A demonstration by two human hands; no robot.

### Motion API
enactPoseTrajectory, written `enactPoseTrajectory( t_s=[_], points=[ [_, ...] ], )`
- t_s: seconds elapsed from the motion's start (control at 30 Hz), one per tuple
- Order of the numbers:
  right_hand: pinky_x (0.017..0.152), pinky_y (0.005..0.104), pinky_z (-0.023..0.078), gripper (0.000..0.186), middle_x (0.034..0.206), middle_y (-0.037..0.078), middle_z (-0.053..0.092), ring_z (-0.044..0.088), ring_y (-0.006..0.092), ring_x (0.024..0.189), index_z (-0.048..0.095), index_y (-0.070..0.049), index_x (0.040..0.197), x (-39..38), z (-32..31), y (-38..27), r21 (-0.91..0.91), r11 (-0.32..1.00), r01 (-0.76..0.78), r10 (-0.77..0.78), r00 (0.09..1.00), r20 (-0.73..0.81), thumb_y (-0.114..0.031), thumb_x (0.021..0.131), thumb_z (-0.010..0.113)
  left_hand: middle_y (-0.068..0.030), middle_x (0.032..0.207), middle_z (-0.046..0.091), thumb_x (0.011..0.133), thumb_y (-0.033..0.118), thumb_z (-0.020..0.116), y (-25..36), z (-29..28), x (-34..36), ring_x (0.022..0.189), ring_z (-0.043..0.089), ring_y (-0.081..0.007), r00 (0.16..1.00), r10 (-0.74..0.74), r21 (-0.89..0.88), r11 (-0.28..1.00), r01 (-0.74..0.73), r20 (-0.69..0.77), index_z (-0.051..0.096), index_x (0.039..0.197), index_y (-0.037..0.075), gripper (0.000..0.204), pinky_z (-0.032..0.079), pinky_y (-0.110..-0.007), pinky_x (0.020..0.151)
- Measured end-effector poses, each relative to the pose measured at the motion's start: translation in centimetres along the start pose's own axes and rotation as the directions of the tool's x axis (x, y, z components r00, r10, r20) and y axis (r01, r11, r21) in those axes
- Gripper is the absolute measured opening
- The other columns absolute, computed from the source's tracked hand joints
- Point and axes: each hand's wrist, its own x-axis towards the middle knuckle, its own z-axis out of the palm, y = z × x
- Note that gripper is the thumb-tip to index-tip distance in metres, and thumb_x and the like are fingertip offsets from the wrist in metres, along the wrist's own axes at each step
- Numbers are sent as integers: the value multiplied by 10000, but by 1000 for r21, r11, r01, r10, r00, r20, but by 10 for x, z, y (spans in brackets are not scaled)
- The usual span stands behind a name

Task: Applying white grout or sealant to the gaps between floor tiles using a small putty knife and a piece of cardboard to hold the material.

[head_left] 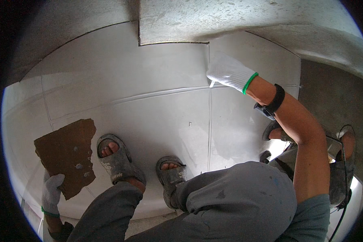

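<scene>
My left hand (52, 187), in a white knit glove with a green cuff, grips the lower left edge of a torn piece of brown cardboard (64, 155). Several small pale smears dot the cardboard's surface. Over the far part of the floor, my right hand (226, 72) is closed in a matching glove, right where two tile joints cross. A small white tip (212, 84) pokes out below its fingers; the rest of that thing is hidden by the glove. Pale lines run along the joints of the large light tiles (157, 121).
A concrete block or wall corner (173, 24) juts over the floor at the far side. My sandalled feet (117, 159) stand on the tiles. At right, another person's feet and legs (275, 131) show beside a black cable (343, 177) and darker bare floor (330, 88).
</scene>
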Motion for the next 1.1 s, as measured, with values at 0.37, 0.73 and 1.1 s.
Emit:
enactPoseTrajectory(
  t_s=[0.37,0.73,1.1],
  points=[
    [677,435,579,149,701,158,707,724,346,696,758,-59,678,2,-5,-3,-47,999,-19,22,998,65,-194,724,803,-226,1354,618,740,253,670,0,2,1,1164,675,-339,998,55,34,998,-55,17,405,1517,-51,875,595,-420,953],
    [715,405,559,136,690,97,710,716,284,712,735,-106,656,7,-13,-6,-42,999,-9,15,992,127,-179,761,779,-230,1324,644,748,281,695,1,2,1,1102,709,-331,999,45,65,997,-47,28,432,1498,-54,862,616,-401,898],
    [751,396,535,163,691,88,678,678,267,700,707,-117,661,4,-17,-6,-24,1000,-1,3,997,81,-160,808,761,-231,1324,642,745,282,682,2,2,1,1108,707,-332,997,63,60,996,-65,33,417,1506,-57,874,613,-411,912]
  ],
)
